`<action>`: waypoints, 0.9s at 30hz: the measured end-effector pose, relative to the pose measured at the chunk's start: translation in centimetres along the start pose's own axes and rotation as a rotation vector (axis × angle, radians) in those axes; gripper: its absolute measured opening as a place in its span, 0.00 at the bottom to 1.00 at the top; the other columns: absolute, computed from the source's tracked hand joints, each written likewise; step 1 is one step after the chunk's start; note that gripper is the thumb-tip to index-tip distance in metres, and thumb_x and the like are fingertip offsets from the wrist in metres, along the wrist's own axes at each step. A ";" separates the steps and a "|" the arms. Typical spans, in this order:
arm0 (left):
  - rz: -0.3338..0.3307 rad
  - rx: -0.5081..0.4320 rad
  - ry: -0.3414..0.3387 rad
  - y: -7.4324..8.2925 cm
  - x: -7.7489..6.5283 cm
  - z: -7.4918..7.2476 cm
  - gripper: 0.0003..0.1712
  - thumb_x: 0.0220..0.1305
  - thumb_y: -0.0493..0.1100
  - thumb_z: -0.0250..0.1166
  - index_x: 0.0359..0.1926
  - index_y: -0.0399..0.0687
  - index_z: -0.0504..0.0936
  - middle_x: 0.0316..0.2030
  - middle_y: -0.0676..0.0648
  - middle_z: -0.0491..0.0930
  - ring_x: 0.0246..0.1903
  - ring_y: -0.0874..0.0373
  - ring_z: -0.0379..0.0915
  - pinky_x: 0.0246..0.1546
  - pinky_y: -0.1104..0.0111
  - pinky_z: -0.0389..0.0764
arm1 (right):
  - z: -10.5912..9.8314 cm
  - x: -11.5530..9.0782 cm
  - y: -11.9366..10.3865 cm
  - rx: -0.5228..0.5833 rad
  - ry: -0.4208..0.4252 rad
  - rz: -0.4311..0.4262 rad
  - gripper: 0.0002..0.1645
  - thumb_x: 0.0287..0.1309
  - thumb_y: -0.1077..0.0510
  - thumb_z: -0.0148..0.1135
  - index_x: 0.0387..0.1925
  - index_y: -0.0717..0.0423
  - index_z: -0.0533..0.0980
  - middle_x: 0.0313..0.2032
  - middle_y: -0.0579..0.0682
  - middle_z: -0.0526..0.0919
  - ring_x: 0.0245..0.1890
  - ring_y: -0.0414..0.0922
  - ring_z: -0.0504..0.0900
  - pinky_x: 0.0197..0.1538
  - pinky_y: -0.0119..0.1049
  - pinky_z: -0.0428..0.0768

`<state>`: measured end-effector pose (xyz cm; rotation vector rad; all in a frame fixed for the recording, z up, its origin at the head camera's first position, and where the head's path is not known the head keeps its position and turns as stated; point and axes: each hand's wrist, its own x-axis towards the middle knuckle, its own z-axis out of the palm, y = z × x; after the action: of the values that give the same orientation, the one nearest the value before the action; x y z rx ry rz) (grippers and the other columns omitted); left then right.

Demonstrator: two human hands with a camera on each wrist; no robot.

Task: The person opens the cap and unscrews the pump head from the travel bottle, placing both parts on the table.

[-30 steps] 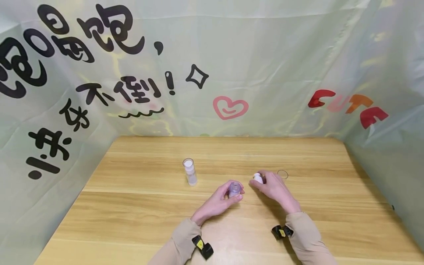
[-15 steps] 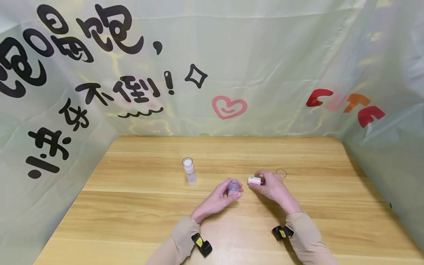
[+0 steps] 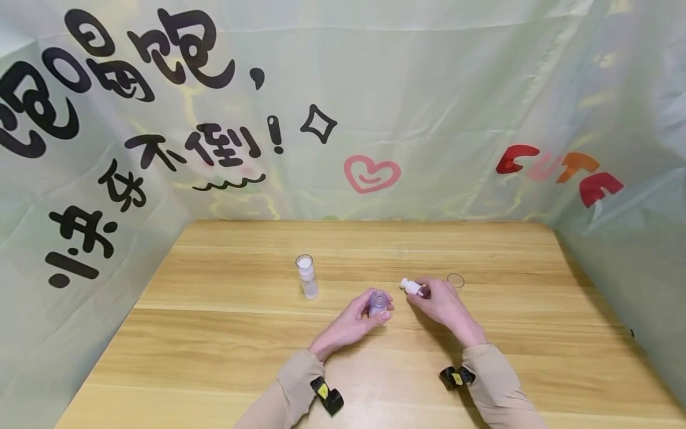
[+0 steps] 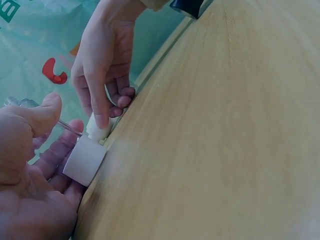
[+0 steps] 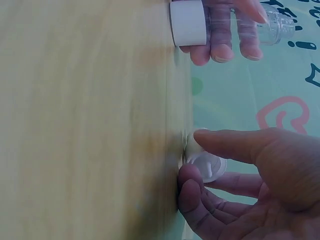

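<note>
My left hand [image 3: 351, 325] holds a small clear bottle [image 3: 377, 302] upright, its neck uncapped. Seen from the right wrist, that bottle has a threaded neck and a broad white base [image 5: 188, 22] right at the tabletop. To the right, my right hand [image 3: 443, 302] grips a white pump top [image 3: 411, 286] between thumb and fingers, low over the table. The pump top leans over with its narrower end pointing left and away; a darker part shows by the fingers. In the right wrist view, a round clear rim [image 5: 212, 169] shows beneath the thumb.
A tall clear bottle [image 3: 310, 290] with a white upper part stands left of the hands. Behind my right hand lies a thin ring [image 3: 456, 280]. The wooden table [image 3: 225, 345] is bounded by printed fabric [image 3: 429, 119] at the back and sides.
The white pump top has turned in my right hand, from roughly upright to lying sideways and then tilted up to the left. My left hand and its bottle stay nearly still.
</note>
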<state>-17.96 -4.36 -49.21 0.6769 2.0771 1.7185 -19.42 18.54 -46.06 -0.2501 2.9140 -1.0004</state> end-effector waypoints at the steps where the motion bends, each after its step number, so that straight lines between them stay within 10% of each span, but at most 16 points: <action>1: 0.002 0.000 0.000 0.0 0.0 0.0 0.19 0.73 0.42 0.60 0.60 0.41 0.73 0.56 0.41 0.80 0.58 0.54 0.76 0.62 0.71 0.74 | 0.0 0.0 0.0 0.001 -0.002 0.004 0.20 0.59 0.56 0.68 0.49 0.64 0.81 0.30 0.52 0.84 0.27 0.42 0.73 0.29 0.32 0.70; 27: -0.042 -0.080 0.093 0.4 1.4 -0.7 0.26 0.69 0.37 0.62 0.65 0.36 0.69 0.59 0.36 0.77 0.61 0.45 0.74 0.64 0.64 0.76 | -0.1 0.1 -0.2 0.032 -0.029 0.121 0.24 0.60 0.51 0.69 0.48 0.67 0.78 0.31 0.56 0.83 0.25 0.44 0.74 0.25 0.34 0.72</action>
<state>-19.46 -4.07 -48.60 0.5344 2.0558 1.8309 -19.54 18.43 -45.86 -0.0844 2.8455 -1.0150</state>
